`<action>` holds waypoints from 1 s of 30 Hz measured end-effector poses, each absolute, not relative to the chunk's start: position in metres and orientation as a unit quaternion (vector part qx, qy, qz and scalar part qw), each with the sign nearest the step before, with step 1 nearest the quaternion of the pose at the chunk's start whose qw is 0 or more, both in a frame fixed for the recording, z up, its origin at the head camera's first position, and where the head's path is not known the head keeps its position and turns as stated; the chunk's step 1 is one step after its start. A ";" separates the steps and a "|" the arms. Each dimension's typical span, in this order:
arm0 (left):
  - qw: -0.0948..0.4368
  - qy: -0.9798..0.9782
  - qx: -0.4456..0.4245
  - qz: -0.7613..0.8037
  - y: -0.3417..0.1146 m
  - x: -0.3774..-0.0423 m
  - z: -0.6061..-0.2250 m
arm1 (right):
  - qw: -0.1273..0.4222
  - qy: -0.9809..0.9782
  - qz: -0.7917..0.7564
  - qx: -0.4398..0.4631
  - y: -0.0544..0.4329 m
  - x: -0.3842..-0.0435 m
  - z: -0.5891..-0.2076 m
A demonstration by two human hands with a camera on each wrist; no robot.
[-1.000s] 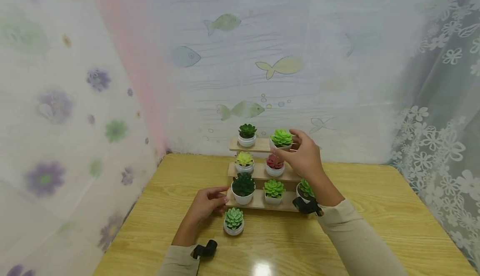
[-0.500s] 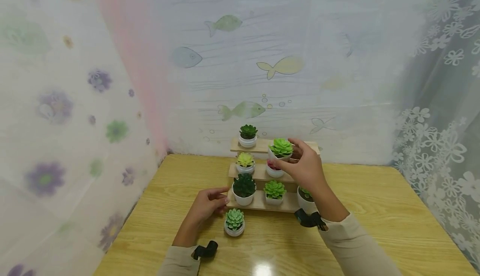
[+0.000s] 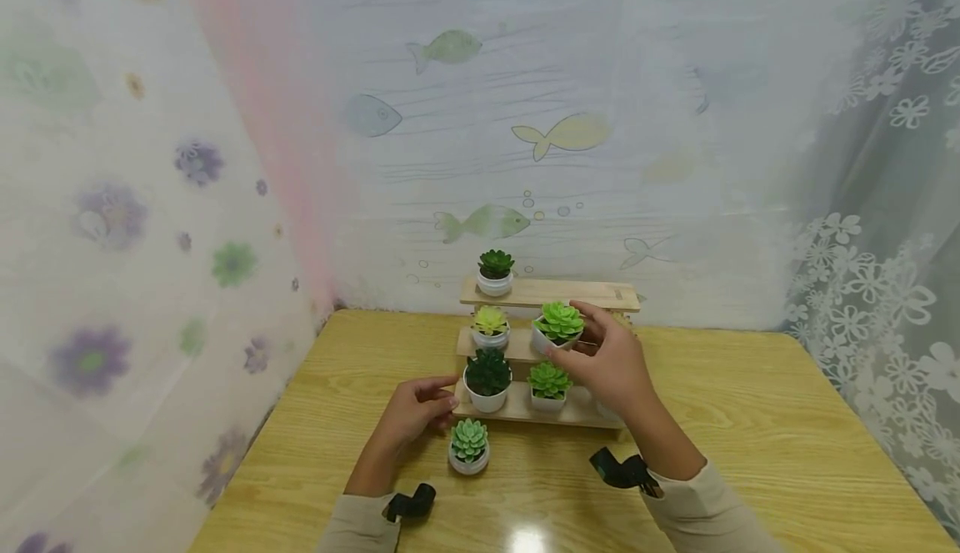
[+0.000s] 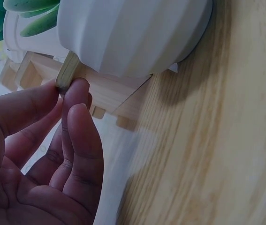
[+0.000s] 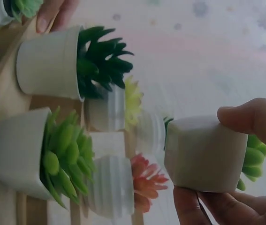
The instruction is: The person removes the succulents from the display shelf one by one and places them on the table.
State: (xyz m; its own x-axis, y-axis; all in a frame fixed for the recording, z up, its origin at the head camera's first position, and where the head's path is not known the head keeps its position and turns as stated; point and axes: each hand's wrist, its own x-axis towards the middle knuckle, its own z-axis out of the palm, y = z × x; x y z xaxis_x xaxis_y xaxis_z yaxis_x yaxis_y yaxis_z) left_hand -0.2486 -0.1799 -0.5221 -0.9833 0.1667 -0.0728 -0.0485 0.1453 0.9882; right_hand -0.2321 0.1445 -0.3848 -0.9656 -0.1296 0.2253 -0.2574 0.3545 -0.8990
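My right hand (image 3: 611, 361) holds a bright green potted succulent (image 3: 559, 324), thumb and fingers on opposite sides of its white, square-sided pot (image 5: 205, 154). In the head view this plant overlaps the middle tier of a three-tier wooden plant stand (image 3: 570, 292) and hides the red succulent (image 5: 147, 180), which the right wrist view shows. At the stand's lower left end, my left hand (image 3: 412, 407) pinches the tip of the bottom board (image 4: 68, 70) between thumb and fingers. A pale green succulent (image 3: 469, 443) in a round white pot stands on the table close by that hand.
A dark green succulent (image 3: 496, 269) sits on the top tier's left, a yellow one (image 3: 490, 324) below it. The bottom tier bears a large dark plant (image 3: 488, 376) and a green one (image 3: 549, 382). Behind the wooden table (image 3: 750, 419) hangs a fish-print curtain (image 3: 675, 77).
My right hand has lowered the bright green succulent from the top tier's height to in front of the middle tier. The left hand keeps its pinch on the board.
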 end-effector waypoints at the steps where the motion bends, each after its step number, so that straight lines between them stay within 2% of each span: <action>1: 0.082 0.752 0.039 0.653 -0.180 -0.249 -0.522 | 0.055 -0.818 0.559 0.120 0.144 -0.230 -0.387; 14: 0.069 0.763 0.041 0.642 -0.182 -0.248 -0.526 | 0.034 -0.803 0.581 0.129 0.136 -0.210 -0.406; 30: 0.081 0.753 0.043 0.651 -0.181 -0.249 -0.523 | -0.023 -0.766 0.630 0.125 0.132 -0.191 -0.433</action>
